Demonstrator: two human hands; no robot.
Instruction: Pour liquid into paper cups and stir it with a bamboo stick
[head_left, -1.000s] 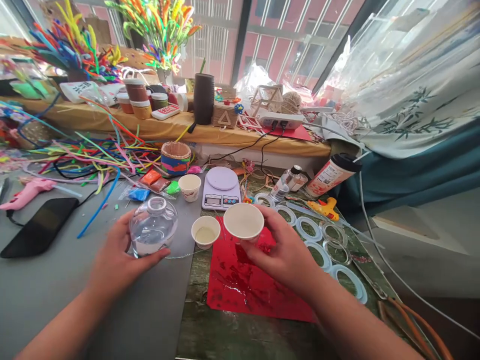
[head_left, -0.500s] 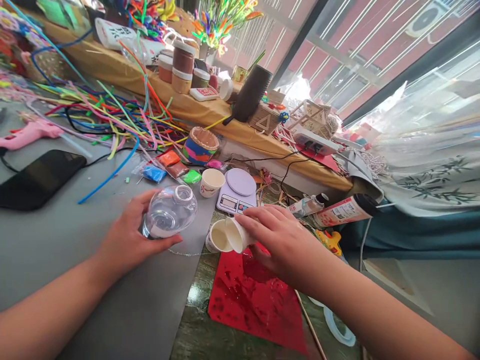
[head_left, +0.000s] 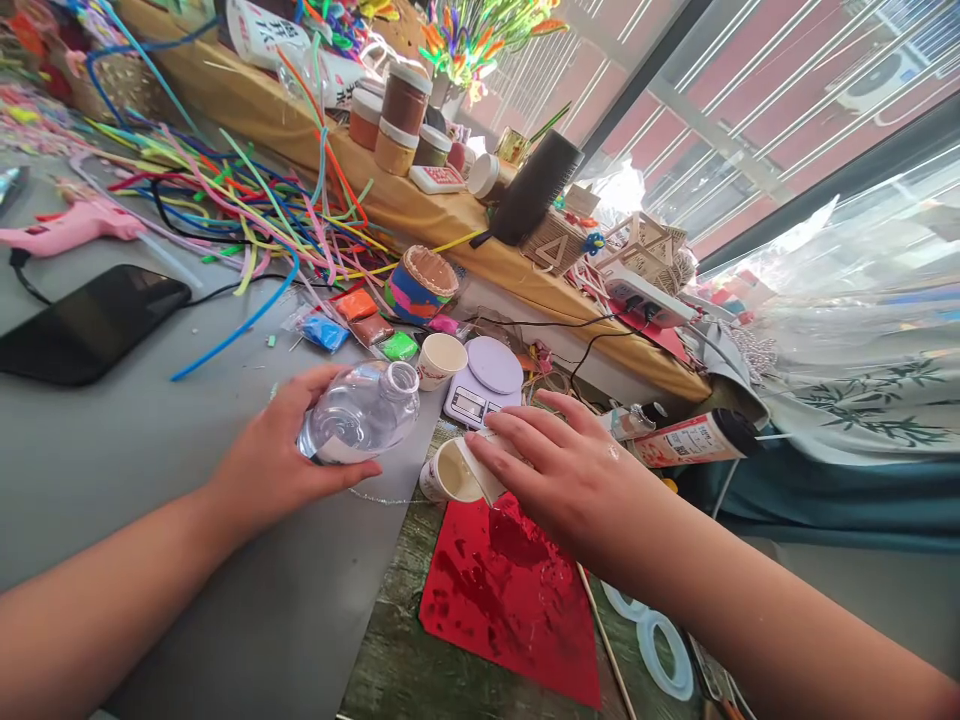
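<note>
My bare left hand (head_left: 292, 430) is curled in a grip above the counter (head_left: 397, 640), thumb (head_left: 349, 475) stretched toward the right edge; my right hand (head_left: 566, 465) shows its back, fingers (head_left: 514, 435) bent toward the left edge. My forearms, both bare, slant in from the near left and right.

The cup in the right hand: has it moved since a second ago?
Yes, leftward: against the standing paper cup, the held cup has tipped toward it and now overlaps its mouth in view.

Pink glue gun (head_left: 79, 228) near black phone (head_left: 94, 325), tangled pipe cleaners (head_left: 247, 212), stacked jars (head_left: 405, 102)
</note>
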